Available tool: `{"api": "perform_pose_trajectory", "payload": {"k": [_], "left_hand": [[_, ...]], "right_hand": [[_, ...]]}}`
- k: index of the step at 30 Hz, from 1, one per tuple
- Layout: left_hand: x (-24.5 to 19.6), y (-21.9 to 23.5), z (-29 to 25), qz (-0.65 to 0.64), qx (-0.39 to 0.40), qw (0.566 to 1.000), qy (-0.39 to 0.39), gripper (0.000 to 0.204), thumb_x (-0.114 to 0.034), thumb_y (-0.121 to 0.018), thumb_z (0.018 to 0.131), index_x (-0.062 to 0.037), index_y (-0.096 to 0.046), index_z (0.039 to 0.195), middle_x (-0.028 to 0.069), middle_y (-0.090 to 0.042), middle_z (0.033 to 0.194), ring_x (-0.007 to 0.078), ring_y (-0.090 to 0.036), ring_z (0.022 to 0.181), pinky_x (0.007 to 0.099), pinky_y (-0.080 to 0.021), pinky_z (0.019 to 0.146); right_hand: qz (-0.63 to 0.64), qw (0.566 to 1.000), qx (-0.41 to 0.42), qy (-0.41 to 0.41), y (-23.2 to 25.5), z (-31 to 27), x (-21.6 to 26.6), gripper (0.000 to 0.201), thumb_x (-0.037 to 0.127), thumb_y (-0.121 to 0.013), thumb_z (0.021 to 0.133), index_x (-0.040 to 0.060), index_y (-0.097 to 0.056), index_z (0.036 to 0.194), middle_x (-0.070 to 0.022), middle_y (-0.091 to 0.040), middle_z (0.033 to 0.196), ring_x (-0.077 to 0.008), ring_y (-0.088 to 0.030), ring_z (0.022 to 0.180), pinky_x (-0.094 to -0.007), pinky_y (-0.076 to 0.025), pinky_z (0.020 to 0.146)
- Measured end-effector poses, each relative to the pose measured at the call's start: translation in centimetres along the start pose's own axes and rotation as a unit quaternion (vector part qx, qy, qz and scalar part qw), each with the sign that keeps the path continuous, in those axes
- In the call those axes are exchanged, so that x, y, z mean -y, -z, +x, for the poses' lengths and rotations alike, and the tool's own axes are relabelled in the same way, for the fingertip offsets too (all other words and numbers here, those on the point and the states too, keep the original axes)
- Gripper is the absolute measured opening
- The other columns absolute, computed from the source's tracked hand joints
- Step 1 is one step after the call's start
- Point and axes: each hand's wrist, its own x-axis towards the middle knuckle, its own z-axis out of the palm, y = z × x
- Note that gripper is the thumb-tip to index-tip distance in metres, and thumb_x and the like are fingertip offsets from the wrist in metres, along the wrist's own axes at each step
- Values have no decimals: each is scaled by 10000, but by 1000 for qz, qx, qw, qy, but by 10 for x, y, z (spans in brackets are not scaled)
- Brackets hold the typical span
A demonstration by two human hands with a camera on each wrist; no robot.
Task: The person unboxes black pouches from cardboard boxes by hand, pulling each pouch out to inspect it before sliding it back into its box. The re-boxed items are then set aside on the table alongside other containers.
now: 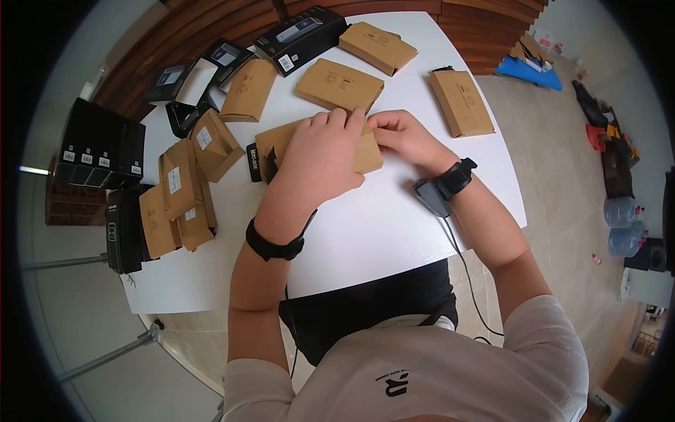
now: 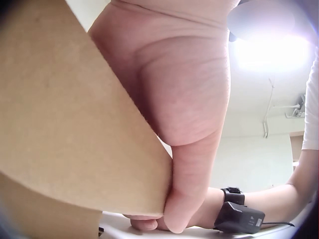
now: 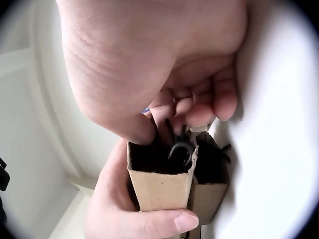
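In the head view my left hand lies over a brown cardboard box and grips it, thumb along the near side. The right wrist view shows this box with its end open, the left thumb pressed on its face. At that open end my right hand has thumb and fingertips at the mouth, touching a black looped cable. How firmly they pinch it is partly hidden. Right beside it is a second open box end. The left wrist view shows the box's broad side against the left palm.
More brown boxes lie along the table's back, with one at the right and several stacked at the left. Black boxes stand at the back and left. A black labelled item sits by the held box. A wrist cable hangs over the table's front edge.
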Motion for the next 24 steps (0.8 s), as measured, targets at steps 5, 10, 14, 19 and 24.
{"api": "perform_pose_trajectory", "payload": {"k": [5,10,14,19,24], "left_hand": [[-15,15,-8,-35,17,999,-4,898,-226,-821,664,-35,-409,1439,156,-573,1136,342,-567,1099,426,-459,972],[-46,17,-20,-33,66,993,-95,877,-217,-818,690,-45,-404,1443,166,-569,1128,331,-574,1064,416,-467,922],[-60,-17,-21,-1,117,981,-154,864,-210,-822,696,-50,-410,1439,149,-564,1153,307,-570,1057,402,-453,929],[-62,-33,-23,17,101,985,-135,880,-204,-832,685,-43,-408,1439,149,-560,1160,298,-565,1060,396,-447,935],[-54,-24,-24,28,83,990,-109,878,-209,-842,672,-41,-425,1427,134,-559,1144,288,-545,1085,387,-441,945]], "right_hand": [[77,995,-62,0,7,4,-6,191,194,-591,950,43,-679,873,38,-557,703,-51,-475,619,-218,-406,579],[70,981,-176,44,12,11,-9,172,190,-591,950,50,-675,893,33,-563,710,-41,-473,602,-214,-391,543],[69,971,-222,60,12,13,-8,161,186,-599,954,47,-676,981,33,-573,736,-49,-471,583,-210,-388,531],[40,976,-208,54,6,9,0,231,193,-607,957,40,-682,1112,29,-602,774,-46,-491,599,-205,-396,541],[9,988,-153,21,7,9,-5,311,212,-621,957,39,-664,1212,22,-631,838,-48,-527,636,-195,-418,571]]}}
